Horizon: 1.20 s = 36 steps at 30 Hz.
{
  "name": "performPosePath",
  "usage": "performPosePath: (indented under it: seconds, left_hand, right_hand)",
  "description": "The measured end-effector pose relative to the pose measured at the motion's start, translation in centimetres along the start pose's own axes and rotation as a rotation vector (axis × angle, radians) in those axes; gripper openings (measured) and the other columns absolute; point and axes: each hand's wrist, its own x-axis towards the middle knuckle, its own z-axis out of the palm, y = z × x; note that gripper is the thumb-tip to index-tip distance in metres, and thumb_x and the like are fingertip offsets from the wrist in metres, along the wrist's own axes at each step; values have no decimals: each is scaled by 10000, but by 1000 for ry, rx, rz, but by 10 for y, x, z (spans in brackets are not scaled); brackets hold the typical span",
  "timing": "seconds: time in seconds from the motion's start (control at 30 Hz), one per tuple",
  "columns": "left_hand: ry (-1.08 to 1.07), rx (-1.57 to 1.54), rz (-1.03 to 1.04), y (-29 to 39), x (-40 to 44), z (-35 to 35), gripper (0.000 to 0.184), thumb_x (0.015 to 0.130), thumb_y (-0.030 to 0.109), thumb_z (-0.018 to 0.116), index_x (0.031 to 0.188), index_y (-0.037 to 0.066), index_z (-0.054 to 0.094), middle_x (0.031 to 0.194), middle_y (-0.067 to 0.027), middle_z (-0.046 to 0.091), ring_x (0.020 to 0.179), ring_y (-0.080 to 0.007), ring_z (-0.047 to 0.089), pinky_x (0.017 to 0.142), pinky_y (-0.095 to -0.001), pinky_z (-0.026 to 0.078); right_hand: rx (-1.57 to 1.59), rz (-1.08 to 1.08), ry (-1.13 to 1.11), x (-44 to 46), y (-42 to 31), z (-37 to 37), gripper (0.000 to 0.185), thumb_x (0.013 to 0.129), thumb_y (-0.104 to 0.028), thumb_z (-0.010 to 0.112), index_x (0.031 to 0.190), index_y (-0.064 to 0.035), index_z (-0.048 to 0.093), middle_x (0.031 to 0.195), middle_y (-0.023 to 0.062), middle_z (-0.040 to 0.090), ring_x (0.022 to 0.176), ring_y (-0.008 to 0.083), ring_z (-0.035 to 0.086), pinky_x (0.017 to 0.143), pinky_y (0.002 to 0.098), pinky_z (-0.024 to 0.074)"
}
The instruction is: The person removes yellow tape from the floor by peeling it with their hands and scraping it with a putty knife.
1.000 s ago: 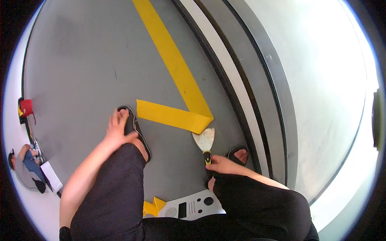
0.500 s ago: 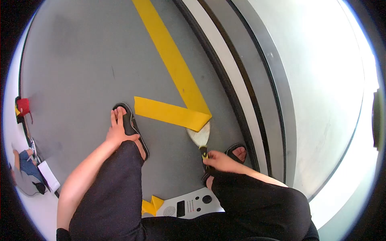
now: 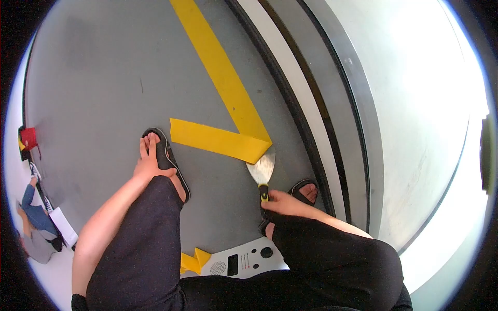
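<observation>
My right hand (image 3: 285, 203) is closed around the black and yellow handle of a putty knife (image 3: 263, 168). Its metal blade points forward, with the front edge at the underside of the fold in the yellow floor tape (image 3: 218, 67). The near part of the tape is folded back and lies toward the left as a loose flap (image 3: 207, 140). Over my left foot in its black sandal (image 3: 168, 150), my left hand (image 3: 149, 163) hangs past the knee with its fingers apart, holding nothing. Whether it touches the foot, I cannot tell.
Behind my legs is a white panel (image 3: 223, 259) with a speaker grille and dark knobs, beside crumpled yellow tape (image 3: 194, 260). Black, white and grey edging (image 3: 290, 78) curves along the right. At far left are a red item (image 3: 29, 138) and another person (image 3: 39, 223).
The putty knife's blade has shifted slightly right along the fold and turned a little. My left hand stays put. The person at far left has changed posture.
</observation>
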Motion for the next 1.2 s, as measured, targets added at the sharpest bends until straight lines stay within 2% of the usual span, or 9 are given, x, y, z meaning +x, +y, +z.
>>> performPosePath:
  seconds: [0.07, 0.27, 0.33, 0.5, 0.67, 0.8, 0.93, 1.0, 1.2]
  left_hand:
    - [36, 53, 41, -2, 0, 2, 1394, 558, 496, 815, 1505, 140, -144, 1537, -295, -76, 1430, -460, 94, 1057, -528, 363]
    - [27, 49, 79, -9, 6, 7, 1400, 560, 496, 809, 1498, 104, -154, 1534, -298, -89, 1437, -456, 30, 1065, -544, 346]
    - [25, 55, 76, -12, 7, 9, 1402, 560, 498, 808, 1496, 101, -157, 1535, -296, -92, 1438, -454, 23, 1067, -548, 342]
    - [-6, 42, 58, -9, 5, 5, 1401, 564, 506, 805, 1495, 101, -161, 1532, -300, -102, 1438, -455, 12, 1071, -553, 334]
    - [-14, 10, 61, -10, 6, 4, 1401, 567, 492, 808, 1494, 100, -166, 1529, -304, -113, 1437, -457, 25, 1076, -539, 330]
    - [-31, 8, 55, -10, 5, 3, 1399, 571, 486, 810, 1493, 97, -168, 1530, -308, -102, 1438, -454, 2, 1075, -540, 330]
    - [-11, 15, 80, -15, 9, 7, 1407, 570, 503, 813, 1492, 95, -168, 1530, -311, -89, 1438, -454, -9, 1073, -543, 331]
    - [-12, 24, 76, -16, 10, 8, 1412, 567, 510, 815, 1493, 95, -167, 1532, -309, -89, 1438, -454, -7, 1072, -544, 332]
    - [-33, -8, 59, -11, 6, 3, 1426, 557, 520, 820, 1491, 88, -167, 1536, -300, -86, 1438, -452, -31, 1069, -553, 331]
  right_hand:
    - [-249, -21, -128, 0, 4, 3, 391, 878, -304, 663, 1050, 41, 595, 897, 68, 644, 883, 101, 580, 756, 288, 476]
    - [153, -3, 94, 15, 25, -2, 316, 931, -199, 630, 1128, 28, 531, 901, 70, 640, 879, 111, 595, 748, 256, 483]
    - [21, -110, 68, 13, 28, -1, 481, 883, -388, 639, 1082, 47, 586, 950, 176, 664, 889, 242, 641, 769, 355, 503]
    - [-123, -71, -72, 4, 22, 4, 487, 883, -384, 638, 1082, 56, 578, 1010, 202, 656, 958, 262, 641, 812, 370, 492]
    - [169, -27, 113, 4, 4, -3, 300, 914, -228, 642, 1066, 22, 578, 891, 105, 644, 892, 132, 597, 770, 287, 487]
    - [-223, 1, -178, -8, -17, -2, 288, 925, -219, 637, 1096, 6, 580, 927, 111, 647, 910, 118, 590, 786, 265, 481]
    - [475, 55, -53, -1, -12, -7, 295, 945, -179, 598, 1124, 25, 484, 931, 102, 638, 765, 226, 685, 707, 297, 545]
    - [396, 40, -42, -3, -11, -6, 307, 940, -219, 613, 1113, 14, 514, 927, 70, 632, 809, 169, 655, 728, 287, 521]
    - [-101, -64, -151, -1, 4, 1, 420, 915, -372, 621, 1034, 28, 573, 939, 101, 640, 952, 218, 634, 804, 346, 496]
